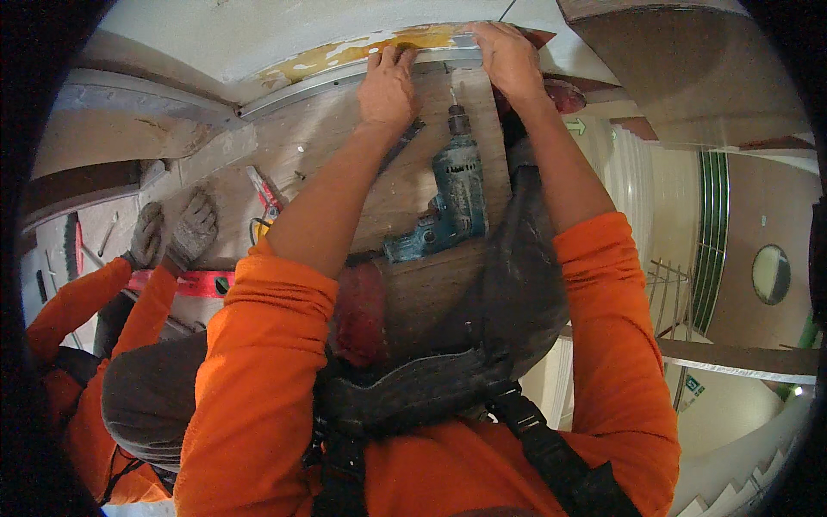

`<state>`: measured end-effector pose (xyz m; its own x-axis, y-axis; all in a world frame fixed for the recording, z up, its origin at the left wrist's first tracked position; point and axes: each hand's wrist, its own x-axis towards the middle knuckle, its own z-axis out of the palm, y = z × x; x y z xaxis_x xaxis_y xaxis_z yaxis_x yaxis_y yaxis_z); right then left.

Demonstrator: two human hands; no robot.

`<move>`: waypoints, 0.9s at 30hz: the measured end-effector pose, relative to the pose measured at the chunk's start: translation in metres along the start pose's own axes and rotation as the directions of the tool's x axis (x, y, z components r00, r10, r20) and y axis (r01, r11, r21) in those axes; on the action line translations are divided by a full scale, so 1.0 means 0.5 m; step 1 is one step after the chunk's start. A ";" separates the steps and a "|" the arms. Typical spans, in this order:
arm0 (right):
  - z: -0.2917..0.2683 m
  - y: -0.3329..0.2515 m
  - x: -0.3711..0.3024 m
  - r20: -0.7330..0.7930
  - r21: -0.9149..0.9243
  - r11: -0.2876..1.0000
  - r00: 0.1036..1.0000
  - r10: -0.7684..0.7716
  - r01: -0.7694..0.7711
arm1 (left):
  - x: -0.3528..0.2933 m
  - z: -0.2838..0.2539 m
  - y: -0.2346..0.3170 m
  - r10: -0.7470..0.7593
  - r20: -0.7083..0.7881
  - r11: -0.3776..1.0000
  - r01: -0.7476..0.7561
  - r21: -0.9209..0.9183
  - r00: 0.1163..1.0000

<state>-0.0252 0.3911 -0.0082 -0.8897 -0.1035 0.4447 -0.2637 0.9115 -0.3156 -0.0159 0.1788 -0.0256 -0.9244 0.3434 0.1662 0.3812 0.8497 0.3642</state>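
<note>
Floor and wall: wood-grained floor (401, 198) meeting a white wall (207, 43); a ragged yellow patch (332, 59) borders the join.
Metal strip: long, narrow grey metal strip (444, 57) lying along the wall's foot, reached by both hands.
Left hand: bare left hand (388, 89), fingers bent, tips at the strip — whether it pinches cannot be told.
Right hand: bare right hand (506, 59), fingers close together over the strip's visible right end; its underside is hidden.
Drill: dusty teal power drill (461, 181), lying unheld between the forearms, bit toward the strip.
Co-worker: grey knit gloves (194, 231) near a long red spirit level (194, 283).
Strip's progress: seemingly placed, hand-steadied — no fastener discernible, so any fixing is judged undone.
</note>
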 end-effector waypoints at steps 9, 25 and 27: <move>-0.001 -0.018 -0.001 0.010 0.042 0.999 0.999 0.031 -0.031 | -0.001 0.005 -0.002 0.019 -0.012 1.000 -0.019 0.001 1.000; 0.035 -0.056 -0.014 -0.168 0.189 0.956 0.952 0.257 -0.225 | -0.007 -0.007 -0.002 -0.004 0.017 1.000 0.003 0.019 1.000; 0.047 -0.052 -0.019 -0.283 0.236 0.934 0.901 0.329 -0.268 | -0.008 -0.012 0.008 -0.017 0.034 1.000 0.017 0.014 0.999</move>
<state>-0.0186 0.3588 -0.0241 -0.7830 0.3196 0.5337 -0.0962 0.7854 -0.6114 -0.0107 0.1785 -0.0190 -0.9307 0.3424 0.1286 0.3656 0.8607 0.3542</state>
